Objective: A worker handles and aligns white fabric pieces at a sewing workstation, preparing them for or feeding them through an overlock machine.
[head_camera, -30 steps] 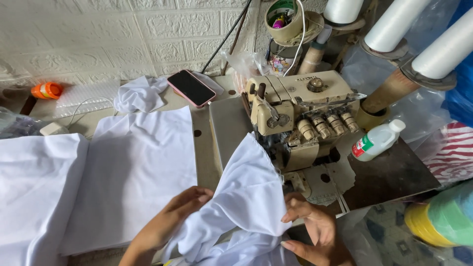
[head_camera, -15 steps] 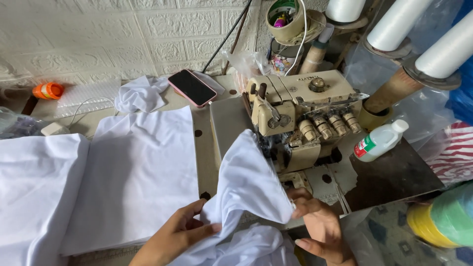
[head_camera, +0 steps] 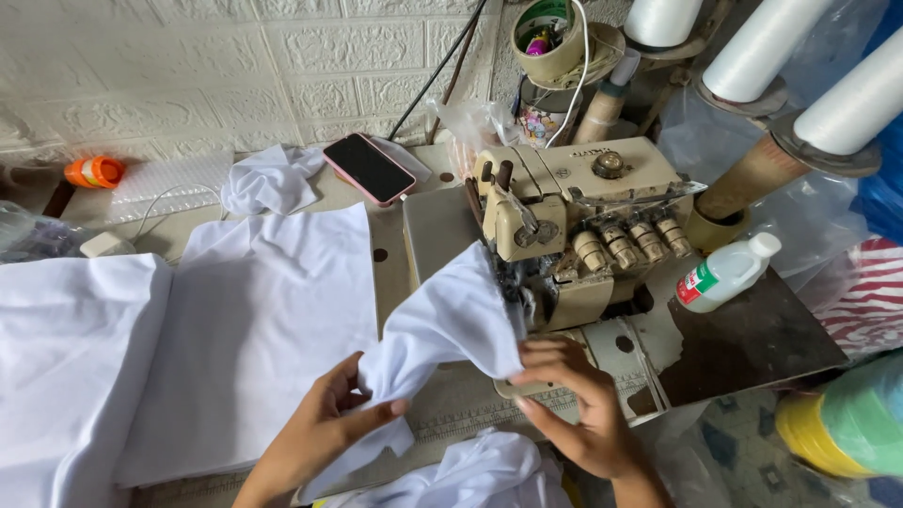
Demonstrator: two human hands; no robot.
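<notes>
1. White cloth point(head_camera: 450, 325) sits at the middle of the frame, its upper edge tucked in at the front of the sewing machine point(head_camera: 574, 235), the rest draping down toward me.
2. My left hand point(head_camera: 324, 428) pinches the lower fold between thumb and fingers; my right hand point(head_camera: 564, 400) presses the edge near the machine with fingers curled on it (not clenched, more a guiding hold).
3. To do this well, I judge both hands should keep the edge flat and evenly taut, with my right fingertips clear of the needle area.
4. The cloth looks thin, soft and smooth, creasing easily; the machine is hard cream metal with round knobs.
5. A flat stack of white fabric point(head_camera: 254, 329) lies at left, and a pink-edged phone point(head_camera: 369, 167) rests at upper middle.
</notes>
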